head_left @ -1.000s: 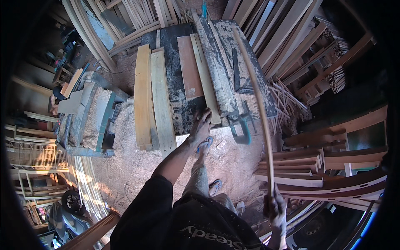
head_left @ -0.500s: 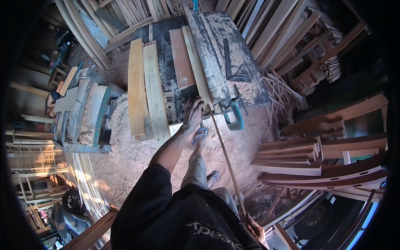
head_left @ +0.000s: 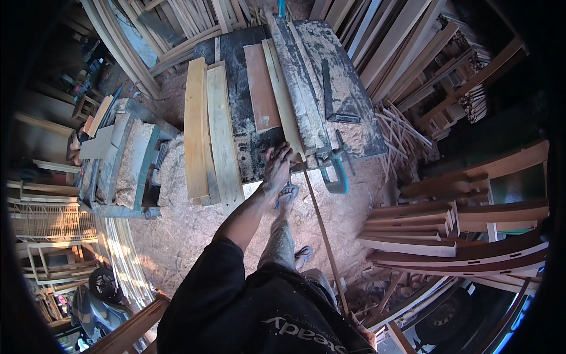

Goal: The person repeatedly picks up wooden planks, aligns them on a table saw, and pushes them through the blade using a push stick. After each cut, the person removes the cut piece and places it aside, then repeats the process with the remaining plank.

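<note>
My left hand (head_left: pixel 277 168) rests at the near edge of a dark, dust-covered worktop (head_left: pixel 354 141), its bent fingers apart beside a narrow pale board (head_left: pixel 280 88). A long thin wooden strip (head_left: pixel 318 221) runs from that board's near end down to my right hand (head_left: pixel 359 327), which is closed on it and mostly hidden by my dark shirt. Left of the pale board lie a reddish board (head_left: pixel 260 88) and two longer boards, one yellow (head_left: pixel 194 130), one whitish (head_left: pixel 224 133). A teal clamp (head_left: pixel 336 174) grips the front edge right of my left hand.
A dark metal square (head_left: pixel 327 88) lies on the worktop. A dusty machine (head_left: pixel 118 153) stands left, part of another person (head_left: pixel 76 144) behind it. Stacked timber (head_left: pixel 401 230) lines the right, more planks stand behind. A scooter (head_left: pixel 97 301) is lower left. My sandalled feet (head_left: pixel 288 194) are on sawdust.
The thin strip has swung down and leftward from upright at the right to slant toward the pale board's end. My right hand has moved lower and left; my left hand has shifted slightly left.
</note>
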`<action>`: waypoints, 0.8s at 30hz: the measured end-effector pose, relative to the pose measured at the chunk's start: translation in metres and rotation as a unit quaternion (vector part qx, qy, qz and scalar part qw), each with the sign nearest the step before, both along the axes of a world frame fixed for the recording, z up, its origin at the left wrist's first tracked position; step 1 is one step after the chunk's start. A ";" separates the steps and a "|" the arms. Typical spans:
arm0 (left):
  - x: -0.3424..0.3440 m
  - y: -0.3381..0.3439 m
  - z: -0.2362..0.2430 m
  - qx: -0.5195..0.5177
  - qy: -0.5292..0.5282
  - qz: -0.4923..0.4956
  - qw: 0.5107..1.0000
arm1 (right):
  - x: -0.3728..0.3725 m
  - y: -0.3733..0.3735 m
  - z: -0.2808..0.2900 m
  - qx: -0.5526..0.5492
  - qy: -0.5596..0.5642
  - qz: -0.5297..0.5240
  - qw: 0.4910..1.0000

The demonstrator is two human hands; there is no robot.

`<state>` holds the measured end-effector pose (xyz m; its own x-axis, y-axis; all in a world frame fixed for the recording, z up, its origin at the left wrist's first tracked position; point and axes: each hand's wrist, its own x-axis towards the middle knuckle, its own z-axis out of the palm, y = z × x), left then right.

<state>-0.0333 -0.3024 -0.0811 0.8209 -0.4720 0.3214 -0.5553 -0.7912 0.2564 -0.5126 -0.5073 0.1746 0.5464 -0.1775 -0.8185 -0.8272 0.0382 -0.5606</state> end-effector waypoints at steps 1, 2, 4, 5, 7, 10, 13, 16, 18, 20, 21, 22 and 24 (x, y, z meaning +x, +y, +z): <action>0.001 0.000 0.001 -0.004 -0.016 -0.002 1.000 | 0.003 0.000 -0.001 0.001 -0.001 -0.002 1.000; 0.001 0.000 0.002 -0.002 -0.016 -0.003 1.000 | 0.007 0.001 -0.002 0.002 -0.002 -0.002 1.000; 0.002 0.000 0.004 -0.013 -0.009 -0.007 1.000 | 0.015 0.001 -0.006 0.001 -0.004 -0.001 1.000; 0.003 0.000 0.004 -0.026 -0.003 -0.009 1.000 | 0.019 0.001 -0.008 0.001 -0.005 -0.001 1.000; 0.006 0.000 0.004 -0.036 -0.004 -0.010 0.999 | 0.027 0.002 -0.011 0.004 -0.010 0.001 1.000; 0.014 -0.001 0.002 -0.039 -0.011 -0.010 0.999 | 0.039 0.004 -0.012 0.006 -0.014 0.003 1.000; 0.025 0.001 0.002 -0.040 -0.010 -0.006 0.999 | 0.051 0.006 -0.014 0.013 -0.019 0.004 1.000; 0.035 0.000 0.003 -0.033 -0.015 -0.004 0.999 | 0.063 0.009 -0.015 0.022 -0.023 -0.002 0.999; 0.040 0.000 0.003 -0.025 0.009 0.000 1.000 | 0.071 0.012 -0.016 0.031 -0.025 -0.009 0.999; 0.045 0.000 0.004 -0.033 -0.024 0.002 0.999 | 0.083 0.014 -0.015 0.049 -0.031 -0.027 0.998; 0.047 0.001 0.005 -0.024 -0.018 0.006 1.000 | 0.090 0.015 -0.015 0.062 -0.035 -0.041 0.997; 0.049 0.001 0.005 -0.031 -0.031 0.005 0.999 | 0.099 0.018 -0.015 0.084 -0.039 -0.069 0.993; 0.053 0.001 0.006 -0.032 -0.035 0.008 0.999 | 0.119 0.022 -0.017 0.109 -0.123 -0.070 0.984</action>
